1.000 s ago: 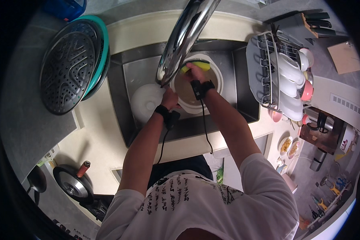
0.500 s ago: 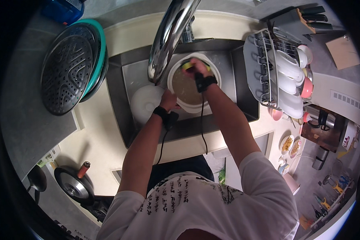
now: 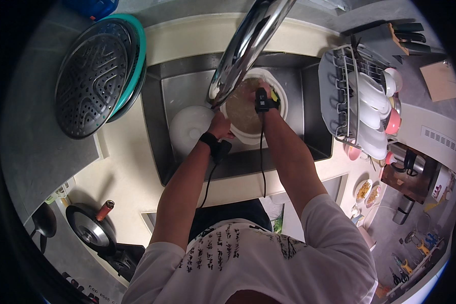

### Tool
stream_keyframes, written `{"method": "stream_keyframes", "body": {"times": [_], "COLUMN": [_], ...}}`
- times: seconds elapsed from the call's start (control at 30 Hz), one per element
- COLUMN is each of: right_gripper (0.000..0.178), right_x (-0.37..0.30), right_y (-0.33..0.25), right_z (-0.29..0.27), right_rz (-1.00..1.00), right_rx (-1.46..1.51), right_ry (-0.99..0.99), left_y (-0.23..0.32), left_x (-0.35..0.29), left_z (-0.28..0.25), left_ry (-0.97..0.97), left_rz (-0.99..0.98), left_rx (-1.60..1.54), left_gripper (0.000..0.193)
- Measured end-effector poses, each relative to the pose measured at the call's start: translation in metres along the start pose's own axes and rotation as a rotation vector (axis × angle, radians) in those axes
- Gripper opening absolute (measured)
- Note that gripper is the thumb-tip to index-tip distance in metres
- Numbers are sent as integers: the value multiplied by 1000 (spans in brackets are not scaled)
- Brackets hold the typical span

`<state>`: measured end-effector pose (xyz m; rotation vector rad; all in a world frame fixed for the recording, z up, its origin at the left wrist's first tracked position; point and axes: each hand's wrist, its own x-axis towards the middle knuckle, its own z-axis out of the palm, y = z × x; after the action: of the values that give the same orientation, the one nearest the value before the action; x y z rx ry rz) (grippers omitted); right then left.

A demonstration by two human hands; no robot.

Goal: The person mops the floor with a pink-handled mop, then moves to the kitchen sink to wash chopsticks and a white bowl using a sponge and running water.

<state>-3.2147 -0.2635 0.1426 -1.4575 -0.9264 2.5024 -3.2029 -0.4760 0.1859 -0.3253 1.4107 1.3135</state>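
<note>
A white round pot (image 3: 282, 112) holding cloudy brownish water stands in the metal sink (image 3: 309, 121). My left hand (image 3: 220, 125) grips its near-left rim, fingers closed round it. Inside the pot, against the far-right wall, my right hand (image 3: 261, 90) presses a yellow-and-dark-green scrubbing sponge (image 3: 275, 97); the wrist and its black band partly hide the fingers. To the left of the pot lies a white domed lid (image 3: 184, 127) with a round knob, close beside my left hand.
The chrome faucet (image 3: 251, 43) hangs over the pot's left edge. A dish rack (image 3: 342, 91) with white bowls stands right of the sink, a knife block (image 3: 397, 40) behind it. Perforated steamer trays (image 3: 92, 83) and a teal basin (image 3: 138, 61) lean at left; a lidded pan (image 3: 90, 228) sits nearer.
My right hand has moved from the pot's far middle to its right wall with the sponge, turning its wrist. The left hand stays at the rim. The whole view has shifted slightly.
</note>
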Motion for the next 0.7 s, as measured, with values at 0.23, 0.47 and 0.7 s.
{"method": "stream_keyframes", "body": {"times": [0.23,0.47,0.7], "right_gripper": [42,42,39], "right_x": [-9,-53,-60], "right_y": [30,25,25], "right_z": [0,-1,6], "right_rz": [-147,149,-139], "right_rx": [-1308,-467,-1578], "right_ry": [-342,-451,-489], "left_y": [-8,9,-2], "left_x": [9,-11,-23], "left_z": [1,-3,-27], "left_ry": [-31,-156,-55], "left_rz": [143,15,95], "left_rx": [176,135,15], "left_gripper": [38,38,25]}}
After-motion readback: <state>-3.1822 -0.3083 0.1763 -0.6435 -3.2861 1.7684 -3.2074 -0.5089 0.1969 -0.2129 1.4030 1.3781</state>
